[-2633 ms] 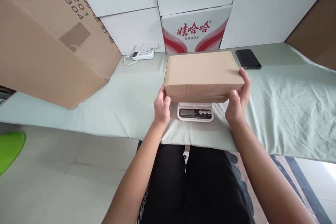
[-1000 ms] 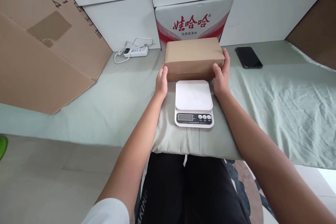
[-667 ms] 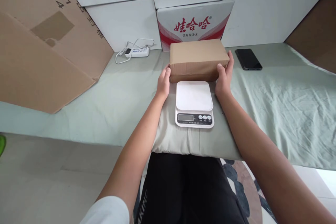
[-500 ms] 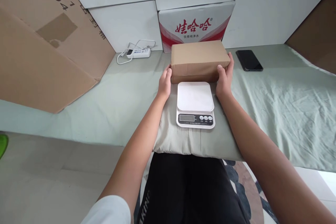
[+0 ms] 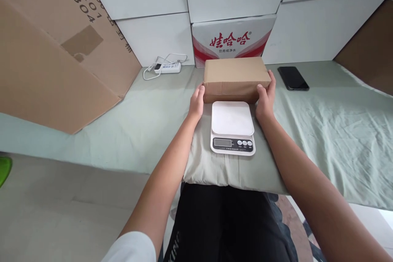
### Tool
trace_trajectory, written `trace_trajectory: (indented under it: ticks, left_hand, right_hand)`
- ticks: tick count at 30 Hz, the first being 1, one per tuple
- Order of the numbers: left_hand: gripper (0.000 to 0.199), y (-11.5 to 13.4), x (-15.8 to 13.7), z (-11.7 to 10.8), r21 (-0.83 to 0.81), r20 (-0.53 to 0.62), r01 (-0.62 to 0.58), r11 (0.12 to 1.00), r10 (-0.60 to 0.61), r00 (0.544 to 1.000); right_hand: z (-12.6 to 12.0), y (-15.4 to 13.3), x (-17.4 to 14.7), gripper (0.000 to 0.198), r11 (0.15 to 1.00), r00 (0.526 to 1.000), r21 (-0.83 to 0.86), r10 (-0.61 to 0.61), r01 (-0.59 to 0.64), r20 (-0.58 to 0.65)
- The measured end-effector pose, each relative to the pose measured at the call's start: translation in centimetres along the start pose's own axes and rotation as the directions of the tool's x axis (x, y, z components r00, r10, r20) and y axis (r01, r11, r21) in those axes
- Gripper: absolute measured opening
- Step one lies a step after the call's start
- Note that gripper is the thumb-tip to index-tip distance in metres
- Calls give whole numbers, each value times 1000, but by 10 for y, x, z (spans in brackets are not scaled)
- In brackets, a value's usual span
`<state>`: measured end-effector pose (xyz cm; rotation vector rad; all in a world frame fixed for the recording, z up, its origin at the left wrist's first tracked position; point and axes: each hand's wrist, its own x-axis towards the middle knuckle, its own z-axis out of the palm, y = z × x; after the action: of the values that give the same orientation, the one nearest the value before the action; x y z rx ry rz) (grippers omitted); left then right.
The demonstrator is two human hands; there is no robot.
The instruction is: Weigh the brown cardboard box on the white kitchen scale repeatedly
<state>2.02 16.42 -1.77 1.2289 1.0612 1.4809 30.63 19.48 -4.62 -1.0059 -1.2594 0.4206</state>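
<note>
A plain brown cardboard box [image 5: 236,78] lies on the green cloth just behind a white kitchen scale [image 5: 232,128], whose platform is bare. My left hand [image 5: 197,103] presses against the box's left end and my right hand [image 5: 265,98] grips its right end, so both hands hold the box between them. The scale's display and three buttons face me.
A red-and-white printed carton [image 5: 233,40] stands behind the box against white blocks. A black phone [image 5: 293,78] lies to the right, a white power strip with cable [image 5: 167,67] to the left. A large flattened carton [image 5: 58,49] leans at far left.
The box was over the scale 2.6 s ago; since then it has gone down on the cloth behind the scale. In the last second it has barely moved, and both hands stay on its ends.
</note>
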Motion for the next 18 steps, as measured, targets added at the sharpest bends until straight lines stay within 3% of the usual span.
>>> trace_trajectory:
  ticks: [5,13,18]
  left_hand:
    - [81,1,1,-1,14,10,-18,1000,18,1000]
    - [79,1,2,0,64,-25,-7,998,9,1000]
    - [82,2,2,1,88,11,-16,996,15,1000]
  right_hand:
    - [-3,-4,-1,91,1000,1000,-28,-4,5,10]
    - [0,-22,-4,86,996,996,-28,85,-85,-6]
    - [5,-41,-7,81,992,992,-3,128,-128,13]
